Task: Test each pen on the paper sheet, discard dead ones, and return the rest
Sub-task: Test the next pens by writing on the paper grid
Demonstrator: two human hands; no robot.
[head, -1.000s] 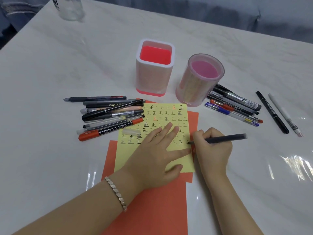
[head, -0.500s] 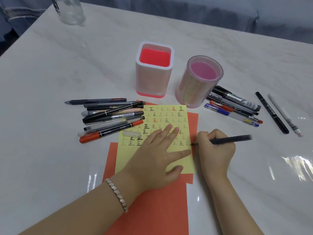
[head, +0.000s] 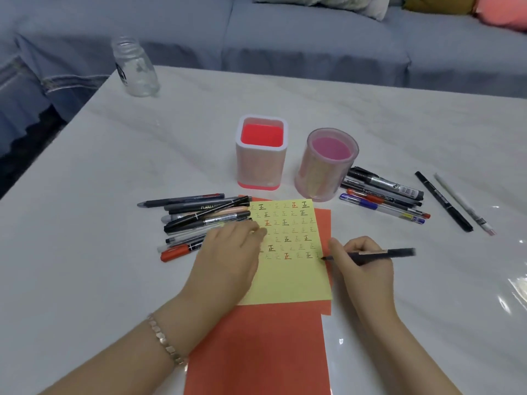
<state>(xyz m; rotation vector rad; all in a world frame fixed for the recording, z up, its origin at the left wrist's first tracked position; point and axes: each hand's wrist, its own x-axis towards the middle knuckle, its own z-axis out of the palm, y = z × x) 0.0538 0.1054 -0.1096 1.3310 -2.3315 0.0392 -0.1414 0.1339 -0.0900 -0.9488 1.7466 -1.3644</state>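
Crowded on the pale surface point(head: 85, 223): a heap of pens point(head: 199, 220) left of the yellow sheet point(head: 293, 280), another cluster point(head: 382, 198) right of the round holder point(head: 325, 166), two loose pens point(head: 456, 206) further right, a square holder point(head: 261, 158) behind, a clear bottle point(head: 135, 69) far back. Right hand point(head: 362, 269) closed around a dark pen point(head: 379, 254), tip at the sheet's right edge. Left hand point(head: 228, 260), formerly spread flat mid-sheet, now slid to the sheet's left edge with fingers point(head: 253, 232) curled (grip contents unclear), touching the heap.
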